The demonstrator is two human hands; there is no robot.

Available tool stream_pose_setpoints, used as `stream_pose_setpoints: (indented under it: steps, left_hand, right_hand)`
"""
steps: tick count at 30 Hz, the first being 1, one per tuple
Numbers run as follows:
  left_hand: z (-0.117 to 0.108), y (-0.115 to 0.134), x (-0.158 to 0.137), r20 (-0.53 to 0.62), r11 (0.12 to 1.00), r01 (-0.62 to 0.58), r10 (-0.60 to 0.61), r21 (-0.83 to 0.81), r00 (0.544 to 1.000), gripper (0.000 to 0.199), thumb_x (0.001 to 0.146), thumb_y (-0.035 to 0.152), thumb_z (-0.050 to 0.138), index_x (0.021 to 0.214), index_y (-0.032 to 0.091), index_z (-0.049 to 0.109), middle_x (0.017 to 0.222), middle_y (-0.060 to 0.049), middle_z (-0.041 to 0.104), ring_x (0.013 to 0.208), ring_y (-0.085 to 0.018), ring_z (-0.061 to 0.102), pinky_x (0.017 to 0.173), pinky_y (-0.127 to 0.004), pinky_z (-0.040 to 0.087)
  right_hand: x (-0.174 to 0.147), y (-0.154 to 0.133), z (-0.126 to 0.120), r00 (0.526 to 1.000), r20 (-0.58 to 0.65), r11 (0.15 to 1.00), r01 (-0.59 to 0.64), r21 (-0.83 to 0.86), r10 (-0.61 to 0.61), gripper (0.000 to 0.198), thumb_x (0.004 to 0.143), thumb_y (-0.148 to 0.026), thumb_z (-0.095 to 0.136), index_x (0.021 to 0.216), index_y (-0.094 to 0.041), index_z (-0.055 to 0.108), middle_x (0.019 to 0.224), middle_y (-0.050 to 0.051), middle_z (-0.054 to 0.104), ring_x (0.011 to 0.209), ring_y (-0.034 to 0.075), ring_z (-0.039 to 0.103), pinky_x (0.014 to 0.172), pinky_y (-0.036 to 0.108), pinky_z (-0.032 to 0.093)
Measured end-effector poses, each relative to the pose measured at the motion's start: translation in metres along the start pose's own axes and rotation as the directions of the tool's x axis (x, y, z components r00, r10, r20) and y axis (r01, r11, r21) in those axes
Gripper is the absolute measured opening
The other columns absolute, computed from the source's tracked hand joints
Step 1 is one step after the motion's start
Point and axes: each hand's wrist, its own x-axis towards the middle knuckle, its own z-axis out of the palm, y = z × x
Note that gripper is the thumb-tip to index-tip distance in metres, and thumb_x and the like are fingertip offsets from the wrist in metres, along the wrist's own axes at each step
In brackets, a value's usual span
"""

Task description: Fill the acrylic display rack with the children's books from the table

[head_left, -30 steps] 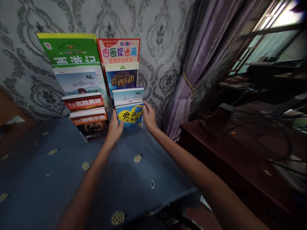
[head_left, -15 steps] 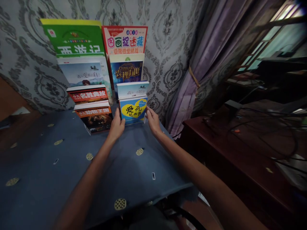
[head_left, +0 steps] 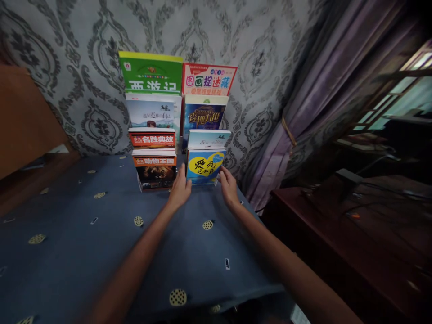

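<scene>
A blue book point(head_left: 206, 164) with a yellow heart on its cover stands upright at the front of the right column of books. My left hand point(head_left: 181, 186) is closed at its lower left edge, thumb toward the cover and fingers along the side. At the right edge my right hand point(head_left: 229, 185) grips with its fingertips; their exact contact is partly hidden. Just behind stands a pale blue book point(head_left: 209, 138). To the left of my left hand is a book with a lion cover point(head_left: 155, 173), with a red-titled book point(head_left: 153, 139) behind it.
Farther back stand a green book point(head_left: 150, 72), a pink book point(head_left: 209, 78), a dark blue book point(head_left: 204, 118) and a light-coloured book point(head_left: 151, 112). A blue patterned cloth point(head_left: 118, 252) covers the table. A purple curtain point(head_left: 283, 139) and a dark red cabinet point(head_left: 313, 234) are at right.
The whole view has shifted, so the books and hands appear farther right and slightly lower. Both hands stay at the sides of the blue book, with little visible movement against it.
</scene>
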Motion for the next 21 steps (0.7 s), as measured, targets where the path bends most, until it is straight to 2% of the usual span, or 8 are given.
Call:
stream_pose_setpoints:
  steps: [4, 8, 12, 18, 21]
  left_hand:
    - [0.008, 0.014, 0.016, -0.058, 0.999, -0.013, 0.012, -0.034, 0.998, 0.074, 0.085, 0.017, 0.047, 0.155, 0.01, 0.023, 0.163, -0.017, 0.026, 0.152, -0.027, 0.021, 0.126, -0.046, 0.016]
    - [0.009, 0.021, 0.025, -0.048, 0.998, -0.018, 0.016, -0.054, 0.999, 0.076, 0.083, 0.015, 0.05, 0.154, 0.01, 0.025, 0.162, -0.017, 0.028, 0.151, -0.028, 0.024, 0.125, -0.046, 0.018]
    - [0.007, 0.022, 0.028, -0.056, 0.997, -0.024, 0.02, -0.067, 0.998, 0.075, 0.082, 0.016, 0.051, 0.153, 0.012, 0.029, 0.161, -0.015, 0.031, 0.15, -0.027, 0.027, 0.125, -0.045, 0.019]
    - [0.003, 0.021, 0.03, -0.043, 0.998, -0.039, 0.037, -0.052, 0.998, 0.074, 0.081, 0.016, 0.052, 0.152, 0.007, 0.031, 0.159, -0.019, 0.034, 0.149, -0.029, 0.03, 0.125, -0.045, 0.02]
    - [0.003, 0.019, 0.03, -0.046, 0.997, -0.05, 0.047, -0.061, 0.998, 0.073, 0.082, 0.017, 0.052, 0.152, 0.011, 0.031, 0.159, -0.017, 0.035, 0.148, -0.03, 0.031, 0.124, -0.047, 0.021]
  right_hand:
    - [0.007, -0.009, 0.005, 0.999, -0.028, 0.998, -0.035, 0.055, 0.037, 0.056, 0.092, -0.054, 0.049, 0.133, -0.018, 0.06, 0.14, 0.015, 0.059, 0.128, 0.031, 0.056, 0.104, 0.054, 0.046]
    - [0.008, -0.018, 0.007, 0.999, -0.045, 0.999, -0.019, 0.049, 0.021, 0.054, 0.091, -0.052, 0.05, 0.131, -0.017, 0.061, 0.138, 0.016, 0.061, 0.127, 0.03, 0.056, 0.106, 0.053, 0.045]
    - [0.007, -0.023, 0.008, 0.999, -0.048, 0.999, 0.0, 0.048, 0.002, 0.054, 0.091, -0.051, 0.051, 0.131, -0.016, 0.061, 0.135, 0.016, 0.063, 0.125, 0.03, 0.058, 0.108, 0.051, 0.044]
    - [0.007, -0.025, 0.011, 0.998, -0.062, 0.997, -0.002, 0.079, 0.007, 0.055, 0.089, -0.051, 0.051, 0.129, -0.014, 0.06, 0.132, 0.016, 0.065, 0.122, 0.03, 0.06, 0.107, 0.05, 0.045]
    - [0.007, -0.024, 0.013, 0.998, -0.066, 0.995, -0.003, 0.1, 0.01, 0.055, 0.089, -0.052, 0.052, 0.128, -0.014, 0.06, 0.13, 0.016, 0.065, 0.121, 0.03, 0.06, 0.107, 0.049, 0.044]
